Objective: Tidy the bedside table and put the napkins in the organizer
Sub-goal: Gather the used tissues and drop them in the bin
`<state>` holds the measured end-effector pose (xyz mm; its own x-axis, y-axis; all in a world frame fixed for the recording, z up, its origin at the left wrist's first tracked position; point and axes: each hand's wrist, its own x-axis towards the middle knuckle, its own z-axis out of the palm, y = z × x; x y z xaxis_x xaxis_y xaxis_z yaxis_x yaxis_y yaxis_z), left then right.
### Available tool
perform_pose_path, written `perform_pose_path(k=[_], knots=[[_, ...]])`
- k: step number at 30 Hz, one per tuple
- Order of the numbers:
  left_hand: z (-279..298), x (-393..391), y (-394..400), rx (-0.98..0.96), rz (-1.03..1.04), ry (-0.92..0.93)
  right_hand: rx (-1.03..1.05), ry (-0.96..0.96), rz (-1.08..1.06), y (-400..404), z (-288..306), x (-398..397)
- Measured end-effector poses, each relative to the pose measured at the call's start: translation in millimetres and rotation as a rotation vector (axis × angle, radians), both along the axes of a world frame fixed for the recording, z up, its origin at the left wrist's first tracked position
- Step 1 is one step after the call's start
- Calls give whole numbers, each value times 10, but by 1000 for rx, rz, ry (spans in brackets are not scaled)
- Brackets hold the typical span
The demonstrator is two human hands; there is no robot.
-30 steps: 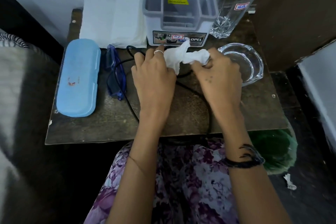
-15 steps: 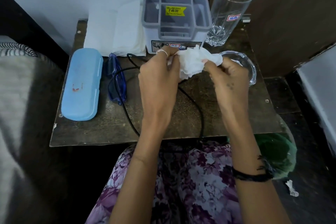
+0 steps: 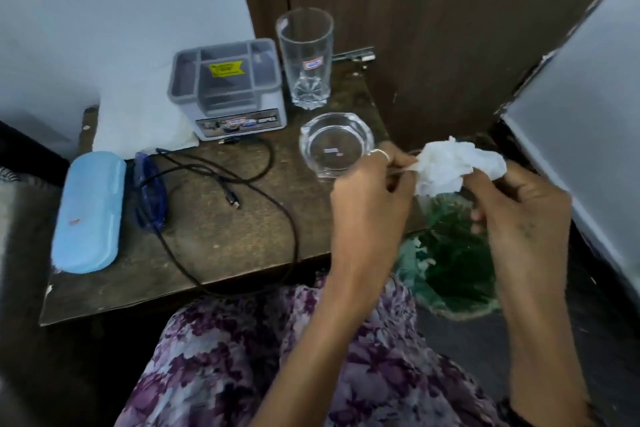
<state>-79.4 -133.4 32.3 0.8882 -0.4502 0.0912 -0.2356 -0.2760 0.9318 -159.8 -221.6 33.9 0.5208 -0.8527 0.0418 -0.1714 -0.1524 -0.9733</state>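
Both hands hold a crumpled white napkin (image 3: 453, 165) off the right edge of the bedside table (image 3: 221, 239), above a green-lined bin (image 3: 450, 253). My left hand (image 3: 370, 191) pinches the napkin's left side. My right hand (image 3: 519, 204) grips its right side. The grey organizer (image 3: 227, 88) with a yellow price sticker stands empty at the back of the table. A stack of flat white napkins (image 3: 138, 121) lies to its left against the wall.
A tall drinking glass (image 3: 306, 57) stands right of the organizer, with a glass ashtray (image 3: 336, 144) in front of it. A black cable (image 3: 263, 204) loops across the table. A light blue case (image 3: 88, 211) and blue glasses (image 3: 150, 194) lie at the left.
Both hands carried the crumpled napkin rightwards, from in front of the organizer to beyond the table's right edge above the bin. The view turned right.
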Motion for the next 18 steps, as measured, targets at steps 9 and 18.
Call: perform_pose_path(k=[9,18], knots=[[-1016,-773,-1272,386,-258,161,313,92,-467,-648,-1497,-459],[-2216,-696,-1297,369,-252,312,353,338,-510,-979,-2587,-324]])
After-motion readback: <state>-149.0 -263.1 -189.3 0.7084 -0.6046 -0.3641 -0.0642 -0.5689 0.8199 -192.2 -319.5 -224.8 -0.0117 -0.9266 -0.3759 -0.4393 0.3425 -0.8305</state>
